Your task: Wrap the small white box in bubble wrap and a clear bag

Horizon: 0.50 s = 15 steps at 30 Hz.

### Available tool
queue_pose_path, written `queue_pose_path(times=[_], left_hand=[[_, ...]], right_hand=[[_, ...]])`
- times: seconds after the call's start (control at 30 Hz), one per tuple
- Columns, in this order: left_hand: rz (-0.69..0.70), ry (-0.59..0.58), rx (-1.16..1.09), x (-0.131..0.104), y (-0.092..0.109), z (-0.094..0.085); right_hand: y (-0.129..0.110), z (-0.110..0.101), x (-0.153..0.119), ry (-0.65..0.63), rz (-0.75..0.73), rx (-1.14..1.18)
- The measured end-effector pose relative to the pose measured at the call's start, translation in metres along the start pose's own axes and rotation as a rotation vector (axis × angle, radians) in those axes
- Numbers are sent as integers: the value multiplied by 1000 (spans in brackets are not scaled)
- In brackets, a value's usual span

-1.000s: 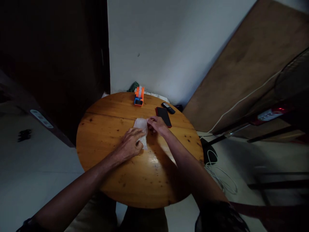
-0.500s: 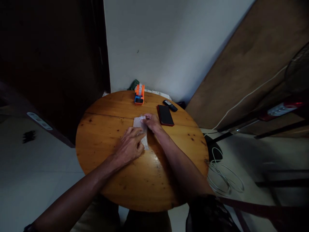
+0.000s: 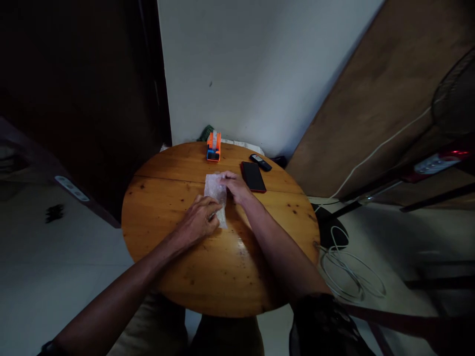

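Observation:
A whitish, translucent wrap, like bubble wrap, [image 3: 214,186] lies upright in view on the round wooden table [image 3: 163,207]. My left hand [image 3: 202,215] rests at its lower left side, fingers bent and reaching over the wrap. My right hand [image 3: 234,185] is at its upper right edge, thumb and fingers closed on that edge. Whether anything lies inside the wrap cannot be made out.
An orange and blue tape dispenser [image 3: 213,147] stands at the table's back. Right of my right hand lie a dark phone with a red edge [image 3: 254,177] and a black remote [image 3: 261,162]. A white cable [image 3: 345,269] coils on the floor at right.
The upper part of the wrap shows flatter and more fully. My right hand's fingers have shifted slightly up along its edge, and my left hand has moved a little. The view has shifted slightly.

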State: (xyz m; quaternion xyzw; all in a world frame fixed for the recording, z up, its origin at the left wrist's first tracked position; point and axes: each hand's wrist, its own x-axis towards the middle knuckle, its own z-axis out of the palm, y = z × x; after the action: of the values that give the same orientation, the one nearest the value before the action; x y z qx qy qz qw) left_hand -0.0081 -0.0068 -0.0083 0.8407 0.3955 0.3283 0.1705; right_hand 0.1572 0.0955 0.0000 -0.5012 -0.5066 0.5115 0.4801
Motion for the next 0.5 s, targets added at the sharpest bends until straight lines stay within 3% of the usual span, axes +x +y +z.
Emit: queue_pose_path(times=[0.13,0.27,0.37,0.5], left_hand=[[-29,-28,9,1,-2,-1],[-4,2,21,0,-5,1],[19,54,39,-4,-6,6],[39,126,131,-8,-6,10]], right_hand=[[-22,-2,-17,-131,-7,-12],[-32,1,-35,-208,-176,-106],[-30,7,-39,-166,-287,-168],[-26,13,-25,-28,-228,-226]])
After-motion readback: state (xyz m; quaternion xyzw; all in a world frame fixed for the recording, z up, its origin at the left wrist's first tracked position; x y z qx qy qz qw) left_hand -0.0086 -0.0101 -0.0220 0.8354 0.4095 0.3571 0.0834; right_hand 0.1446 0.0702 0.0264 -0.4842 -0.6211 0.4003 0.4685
